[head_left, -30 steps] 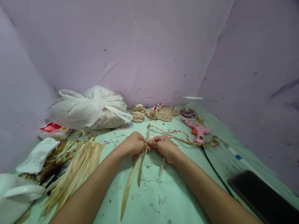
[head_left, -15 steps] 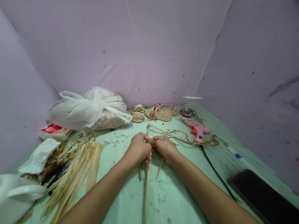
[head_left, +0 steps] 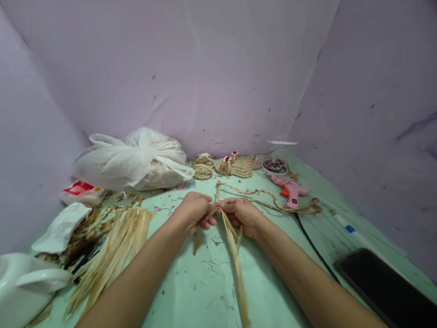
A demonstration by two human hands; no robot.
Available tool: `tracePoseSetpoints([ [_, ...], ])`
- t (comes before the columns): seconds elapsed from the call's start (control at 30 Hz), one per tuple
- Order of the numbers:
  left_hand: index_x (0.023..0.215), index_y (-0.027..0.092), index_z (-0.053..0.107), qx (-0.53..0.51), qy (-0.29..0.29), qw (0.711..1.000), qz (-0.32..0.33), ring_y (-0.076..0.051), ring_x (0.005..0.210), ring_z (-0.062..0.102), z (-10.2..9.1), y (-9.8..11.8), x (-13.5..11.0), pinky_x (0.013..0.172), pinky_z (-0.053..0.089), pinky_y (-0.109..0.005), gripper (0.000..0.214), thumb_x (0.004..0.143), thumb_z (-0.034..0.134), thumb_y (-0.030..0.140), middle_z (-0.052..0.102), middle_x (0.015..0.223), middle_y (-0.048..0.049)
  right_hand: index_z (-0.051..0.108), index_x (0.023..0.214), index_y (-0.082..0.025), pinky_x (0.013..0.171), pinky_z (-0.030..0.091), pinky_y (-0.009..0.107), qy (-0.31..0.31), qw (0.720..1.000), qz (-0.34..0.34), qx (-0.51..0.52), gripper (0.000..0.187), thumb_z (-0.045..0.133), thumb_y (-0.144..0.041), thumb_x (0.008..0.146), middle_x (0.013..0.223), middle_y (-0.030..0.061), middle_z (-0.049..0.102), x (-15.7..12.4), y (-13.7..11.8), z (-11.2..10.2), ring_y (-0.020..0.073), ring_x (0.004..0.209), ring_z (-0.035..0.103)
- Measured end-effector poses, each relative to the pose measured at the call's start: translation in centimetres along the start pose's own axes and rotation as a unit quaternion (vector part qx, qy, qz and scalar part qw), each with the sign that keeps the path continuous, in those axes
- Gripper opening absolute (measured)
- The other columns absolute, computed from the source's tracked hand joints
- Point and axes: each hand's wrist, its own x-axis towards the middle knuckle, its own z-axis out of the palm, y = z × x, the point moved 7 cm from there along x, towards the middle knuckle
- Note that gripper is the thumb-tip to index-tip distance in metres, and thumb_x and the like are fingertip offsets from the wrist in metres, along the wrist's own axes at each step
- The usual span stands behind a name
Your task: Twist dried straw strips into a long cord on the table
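My left hand (head_left: 197,212) is closed in a pinch on a dried-fibre strand whose end (head_left: 197,242) hangs below the fingers. Close beside it, my right hand (head_left: 242,214) is closed at the near end of a braided cord, with loose straw-coloured strands (head_left: 237,275) dropping from the fingers toward me. Beyond my fingertips the braided cord (head_left: 272,198) runs up, bends, and trails off to the right across the green surface. My fingers partly hide where the strands meet the braid.
Left lie a bundle of flat dried strips (head_left: 122,245), a white pitcher (head_left: 15,297) and a plastic bag (head_left: 133,162). At the back are woven pieces (head_left: 238,167) and a dish of small bits (head_left: 275,167). To the right are a pink glue gun (head_left: 291,188) and a dark phone (head_left: 392,286).
My left hand has moved slightly left, away from the right, drawing a strand sideways. The long hanging strand has swung from under my left hand to below my right.
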Motion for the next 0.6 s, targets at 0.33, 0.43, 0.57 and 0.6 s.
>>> tracePoseSetpoints([
  [0.33, 0.049, 0.014, 0.043, 0.058, -0.015, 0.998, -0.031, -0.005, 0.028, 0.027, 0.1, -1.5, 1.3, 0.032, 0.016, -0.019, 0.014, 0.059, 0.053, 0.015, 0.036, 0.035, 0.0047, 0.059, 0.067, -0.013, 0.035, 0.013, 0.018, -0.071, 0.993, -0.034, -0.084, 0.012, 0.059, -0.019, 0.057, 0.043, -0.0066, 0.043, -0.1, -0.4, 0.2, 0.0027, 0.035, 0.025],
  [0.43, 0.047, 0.017, 0.038, 0.066, 0.04, 0.997, -0.006, -0.003, 0.028, 0.02, 0.0, -1.1, 1.1, 0.032, 0.011, -0.02, 0.017, 0.053, 0.053, 0.011, 0.027, 0.032, 0.0082, 0.059, 0.065, -0.012, 0.043, 0.027, 0.018, -0.039, 0.979, -0.107, -0.168, 0.008, 0.055, -0.015, 0.058, 0.052, -0.0025, 0.053, 0.4, -0.9, -0.1, 0.0055, 0.044, 0.041],
  [0.57, 0.044, 0.018, 0.034, 0.024, 0.062, 0.998, 0.016, -0.003, 0.028, 0.017, 0.5, -1.0, 0.9, 0.032, 0.009, -0.02, 0.02, 0.05, 0.051, 0.008, 0.021, 0.031, 0.0092, 0.06, 0.063, -0.013, 0.05, 0.032, 0.02, 0.025, 0.907, -0.214, -0.362, 0.01, 0.05, -0.013, 0.062, 0.058, 0.0011, 0.059, -0.1, -2.2, 0.0, 0.0106, 0.055, 0.049],
  [0.6, 0.045, 0.017, 0.035, 0.01, 0.054, 0.998, 0.014, -0.003, 0.028, 0.017, 0.7, -1.1, 0.8, 0.032, 0.009, -0.02, 0.018, 0.05, 0.05, 0.009, 0.021, 0.031, 0.0091, 0.061, 0.064, -0.014, 0.05, 0.032, 0.02, 0.043, 0.881, -0.233, -0.41, 0.012, 0.049, -0.013, 0.062, 0.059, 0.0015, 0.06, -0.5, -2.7, 0.0, 0.0113, 0.056, 0.05],
])
